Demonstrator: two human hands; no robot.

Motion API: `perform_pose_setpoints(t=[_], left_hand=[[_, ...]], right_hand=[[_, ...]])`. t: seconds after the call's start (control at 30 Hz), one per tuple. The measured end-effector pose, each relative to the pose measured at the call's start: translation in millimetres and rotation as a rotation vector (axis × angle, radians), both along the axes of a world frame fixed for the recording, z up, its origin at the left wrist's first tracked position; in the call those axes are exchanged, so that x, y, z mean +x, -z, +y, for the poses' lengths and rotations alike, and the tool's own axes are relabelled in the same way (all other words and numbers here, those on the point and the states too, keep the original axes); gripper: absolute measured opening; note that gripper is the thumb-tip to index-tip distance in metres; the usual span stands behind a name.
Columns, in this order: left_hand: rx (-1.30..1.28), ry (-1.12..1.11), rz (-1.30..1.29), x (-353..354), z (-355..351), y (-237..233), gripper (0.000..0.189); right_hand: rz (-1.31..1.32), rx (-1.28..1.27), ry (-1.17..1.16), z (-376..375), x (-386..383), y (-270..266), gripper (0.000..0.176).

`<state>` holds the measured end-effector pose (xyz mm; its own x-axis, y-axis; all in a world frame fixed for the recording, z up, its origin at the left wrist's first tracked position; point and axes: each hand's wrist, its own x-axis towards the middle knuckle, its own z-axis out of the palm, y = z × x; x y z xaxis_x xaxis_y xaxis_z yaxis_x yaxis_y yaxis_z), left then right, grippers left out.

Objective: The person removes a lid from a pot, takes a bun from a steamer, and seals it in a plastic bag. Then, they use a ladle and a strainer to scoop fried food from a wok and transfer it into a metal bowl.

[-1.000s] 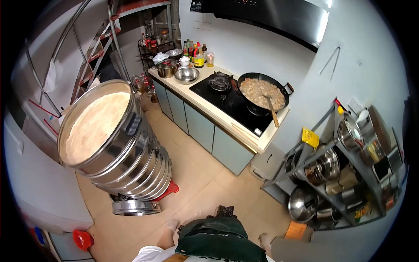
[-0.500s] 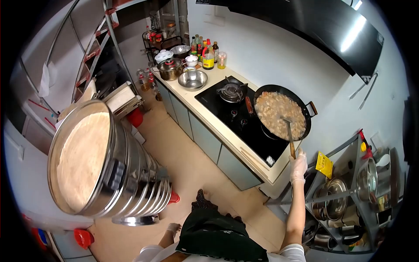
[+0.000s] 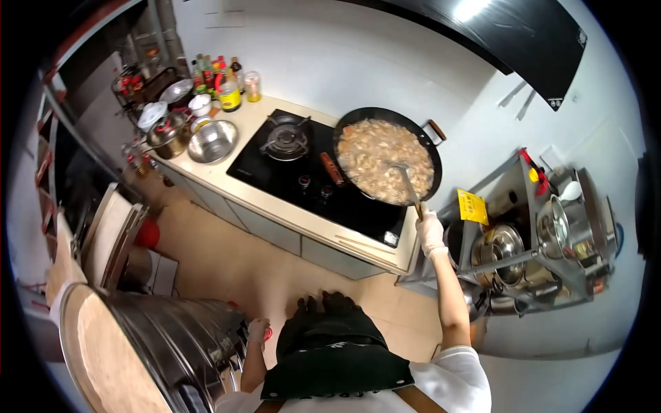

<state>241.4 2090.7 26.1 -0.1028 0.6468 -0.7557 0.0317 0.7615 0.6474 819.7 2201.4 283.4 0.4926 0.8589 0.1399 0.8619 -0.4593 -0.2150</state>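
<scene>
My right hand [image 3: 431,235], in a clear glove, is closed round the handle of a spatula [image 3: 409,183]. The spatula's metal blade is partly sunk in the food in a large black wok [image 3: 439,175]. That food [image 3: 381,155] is pale brown chunks in cloudy liquid, with a few orange bits. The wok stands on the right burner of a black gas stove [image 3: 268,169], its side handle towards the left. My left hand [image 3: 258,331], also gloved, hangs low beside a tall metal steamer stack [image 3: 180,335]; its fingers look loosely apart with nothing in them.
Chopsticks [image 3: 365,245] lie along the counter's front edge. A perforated metal bowl [image 3: 213,142], a lidded pot [image 3: 169,138] and sauce bottles [image 3: 229,93] stand left of the stove. A metal rack [image 3: 533,255] with pans and a yellow packet [image 3: 472,206] is on my right.
My view has turned and shifted, so stove and wok appear further left. My right hand still holds the spatula in the wok. My left hand appears higher and closer to the steamer.
</scene>
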Motion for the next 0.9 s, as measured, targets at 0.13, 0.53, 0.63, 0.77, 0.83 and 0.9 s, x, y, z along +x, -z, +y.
perform_pose_setpoints(t=[0.13,0.53,0.63,0.77,0.83,0.9], left_hand=[[-0.170,0.070,-0.005,-10,-13,29,0.013],[-0.377,-0.010,0.007,-17,-47,89,0.007],[-0.280,0.003,0.026,-5,-30,93,0.010],[-0.129,-0.039,-0.003,22,-5,60,0.012],[-0.095,-0.031,0.009,31,-6,51,0.014],[-0.145,0.004,-0.008,38,-8,45,0.014]], right_hand=[[0.073,0.069,0.015,2,-2,-35,0.043],[-0.095,-0.171,-0.187,23,-39,-96,0.045],[-0.167,-0.193,-0.190,46,-22,-59,0.042],[-0.196,-0.093,-0.175,44,-7,-65,0.041],[-0.165,-0.135,-0.090,41,-2,-81,0.034],[-0.102,-0.134,0.014,46,14,-83,0.039]])
